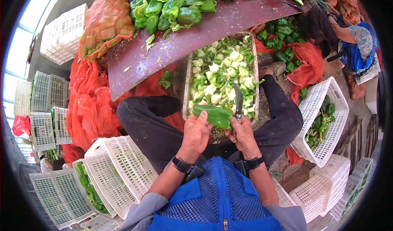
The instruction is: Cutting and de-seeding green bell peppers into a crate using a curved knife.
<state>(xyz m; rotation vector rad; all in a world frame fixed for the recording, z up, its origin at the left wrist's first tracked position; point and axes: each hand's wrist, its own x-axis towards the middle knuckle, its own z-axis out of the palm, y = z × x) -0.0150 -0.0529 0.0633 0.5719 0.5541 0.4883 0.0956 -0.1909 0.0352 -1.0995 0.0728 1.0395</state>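
A whole green bell pepper (pixel 217 116) lies sideways across my lap, just above the near end of a crate. Its left end is gripped by my left hand (pixel 195 135), thumb on top. My right hand (pixel 244 136) is closed round the handle of a knife (pixel 238 102), whose dark blade points up and away beside the pepper's right end. Those right fingers are close against the pepper; whether they also press on it I cannot tell. Beneath, the long white crate (pixel 189 79) is full of pale pepper cores and green scraps.
A dark red board (pixel 135 65) carries a heap of green peppers (pixel 172 8). Red mesh sacks (pixel 90 104) lie at left, beside stacked white crates (pixel 123 165). To my right stands a tilted white crate (pixel 327 87) of peppers. Another person (pixel 344 32) sits at far right.
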